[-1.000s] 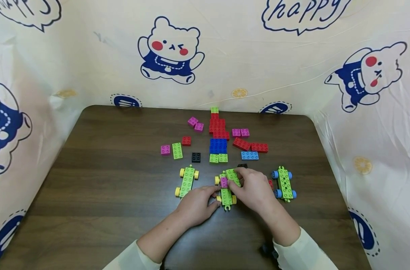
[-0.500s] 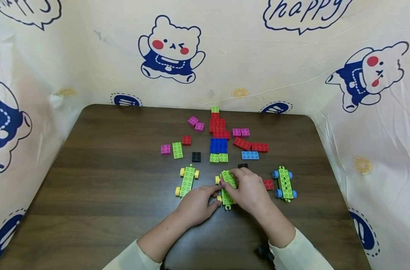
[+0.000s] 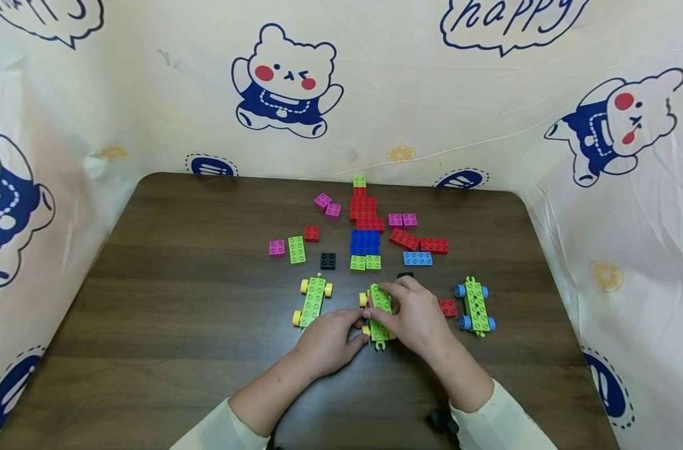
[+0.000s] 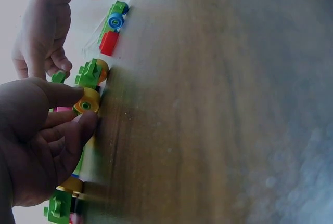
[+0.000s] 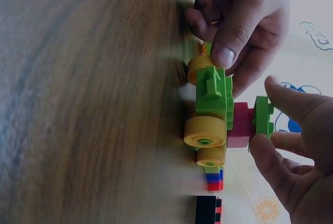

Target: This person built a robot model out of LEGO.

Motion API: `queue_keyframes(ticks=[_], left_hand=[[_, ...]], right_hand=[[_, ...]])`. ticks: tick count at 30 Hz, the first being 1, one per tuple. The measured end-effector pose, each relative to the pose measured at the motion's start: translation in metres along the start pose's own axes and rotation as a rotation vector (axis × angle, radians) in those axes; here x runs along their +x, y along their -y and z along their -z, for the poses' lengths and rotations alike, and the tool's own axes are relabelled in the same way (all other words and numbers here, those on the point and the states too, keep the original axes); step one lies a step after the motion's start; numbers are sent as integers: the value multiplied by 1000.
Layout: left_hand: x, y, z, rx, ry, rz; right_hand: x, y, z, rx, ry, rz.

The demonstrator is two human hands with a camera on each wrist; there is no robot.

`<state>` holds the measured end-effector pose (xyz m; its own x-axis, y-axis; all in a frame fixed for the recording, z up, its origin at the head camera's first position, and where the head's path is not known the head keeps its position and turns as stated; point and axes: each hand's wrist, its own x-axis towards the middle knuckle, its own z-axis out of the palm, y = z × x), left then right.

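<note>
My left hand (image 3: 330,344) steadies a green toy car base (image 5: 210,96) with yellow wheels, thumb and fingers around its side by a wheel (image 4: 87,101). A magenta brick (image 5: 239,125) stands on top of the base. Over that, my right hand (image 3: 417,319) pinches a green brick (image 5: 261,115) between thumb and fingers. In the right wrist view the green brick touches or nearly touches the magenta one; whether they are joined I cannot tell. From the head view, the green brick hides most of the magenta brick and part of the base.
Another yellow-wheeled base (image 3: 313,302) lies left, a blue-wheeled one (image 3: 475,306) right, near a red brick (image 3: 447,307). Behind are a column of red, blue and green bricks (image 3: 365,242), a black brick (image 3: 328,261) and several loose ones. Dark pieces (image 3: 439,420) lie by the right sleeve.
My right hand has shifted left with the green brick, bringing it from beside the magenta brick to above it. The red brick at right is uncovered. The left hand stays put.
</note>
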<state>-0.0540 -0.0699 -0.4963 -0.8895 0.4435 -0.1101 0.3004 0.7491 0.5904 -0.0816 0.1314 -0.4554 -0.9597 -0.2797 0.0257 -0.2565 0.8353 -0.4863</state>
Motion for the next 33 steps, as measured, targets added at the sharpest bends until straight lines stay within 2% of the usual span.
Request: queue_keyframes(ticks=[8,23,33], left_hand=[[1,0,-1,13,8,1],[-1,-1,1,-3,-3,-6],[0,-1,1,-12,5,-7]], right_hand=[[2,-2,-1,30,-1,9],[6,0,-2,-7,29,48],[7,3,0,-31,76,6]])
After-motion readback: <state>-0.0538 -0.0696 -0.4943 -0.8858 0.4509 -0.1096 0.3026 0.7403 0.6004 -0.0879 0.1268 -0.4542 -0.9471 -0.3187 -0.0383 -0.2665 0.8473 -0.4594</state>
